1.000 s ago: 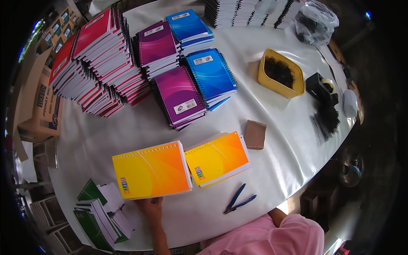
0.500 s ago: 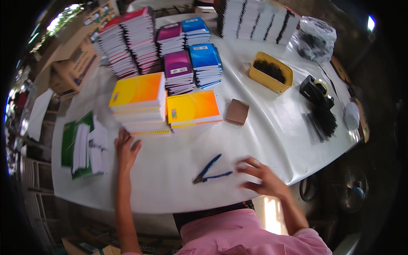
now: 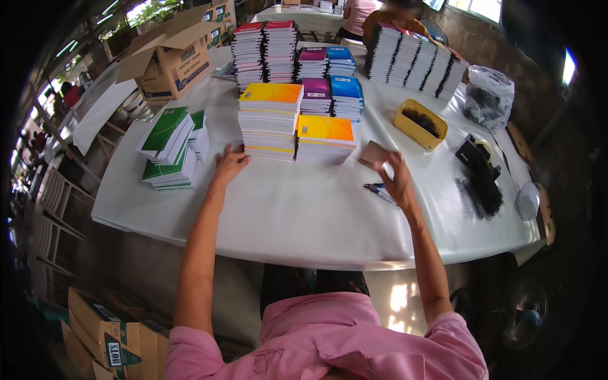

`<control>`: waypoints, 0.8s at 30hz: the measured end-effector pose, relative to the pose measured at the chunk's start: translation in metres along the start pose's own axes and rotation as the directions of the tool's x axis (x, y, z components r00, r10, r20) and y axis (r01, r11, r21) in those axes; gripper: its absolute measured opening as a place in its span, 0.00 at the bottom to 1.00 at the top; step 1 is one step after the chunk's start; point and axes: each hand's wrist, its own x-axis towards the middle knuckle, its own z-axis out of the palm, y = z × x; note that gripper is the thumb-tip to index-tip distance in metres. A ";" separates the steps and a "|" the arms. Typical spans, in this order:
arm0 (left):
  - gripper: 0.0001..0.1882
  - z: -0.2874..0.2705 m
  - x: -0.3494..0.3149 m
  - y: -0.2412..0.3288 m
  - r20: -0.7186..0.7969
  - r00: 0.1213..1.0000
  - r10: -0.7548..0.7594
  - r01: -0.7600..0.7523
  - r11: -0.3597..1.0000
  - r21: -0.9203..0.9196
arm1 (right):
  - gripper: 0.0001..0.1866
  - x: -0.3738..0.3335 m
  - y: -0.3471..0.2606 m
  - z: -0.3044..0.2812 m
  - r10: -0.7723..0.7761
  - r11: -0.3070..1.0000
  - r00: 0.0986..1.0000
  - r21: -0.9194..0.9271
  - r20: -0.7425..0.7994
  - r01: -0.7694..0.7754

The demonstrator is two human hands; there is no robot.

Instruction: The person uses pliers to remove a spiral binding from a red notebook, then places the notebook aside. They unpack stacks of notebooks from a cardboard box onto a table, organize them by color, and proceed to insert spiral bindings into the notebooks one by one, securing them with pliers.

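1. At the near-left corner of the taller stack of yellow-and-orange paper notebooks (image 3: 269, 123), a bare left hand (image 3: 232, 166) rests low, fingers loosely spread and thumb toward the stack's base; it holds nothing, and whether a fingertip touches the paper is unclear.
2. Just right of that stack stands a lower stack of matching yellow-and-orange notebooks (image 3: 325, 140), both on the wide table with a glossy, pale grey cover (image 3: 304, 218).
3. Over small blue-handled metal pliers (image 3: 381, 194), a bare right hand (image 3: 399, 182) hangs with bent fingers, thumb and forefinger a little apart; I cannot tell whether it grips the tool, which it partly hides.
4. Just beyond those fingers lies a flat-sided brown block (image 3: 372, 154), right of the lower stack.
5. Left of the left hand sit green-covered notebooks (image 3: 168, 131) in uneven piles.
6. Behind the yellow stacks rise purple-covered notebooks (image 3: 315, 96) and blue-covered notebooks (image 3: 346, 98), with two tall piles of red-covered notebooks (image 3: 248, 58) at their left.
7. Toward the right stand a yellow plastic tub (image 3: 413, 131) holding dark bits, a black tape dispenser (image 3: 472, 152) and, nearer, a heap of black spiral coils (image 3: 487, 195); a clear plastic bag (image 3: 489, 98) sits farther back.
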 end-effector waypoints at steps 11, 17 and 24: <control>0.13 -0.001 -0.007 -0.006 -0.002 1.000 -0.020 0.020 0.999 0.033 | 0.29 0.211 -0.096 0.115 0.550 0.414 0.541 0.355 0.636 -0.838; 0.14 -0.002 -0.013 0.004 0.052 0.999 -0.016 0.012 0.997 0.073 | 0.18 0.221 -0.086 0.116 0.580 0.401 0.513 0.327 0.632 -0.856; 0.16 -0.006 -0.022 0.014 0.044 0.999 0.009 -0.014 0.995 0.103 | 0.17 0.230 -0.104 0.094 0.628 0.441 0.485 0.235 0.609 -0.866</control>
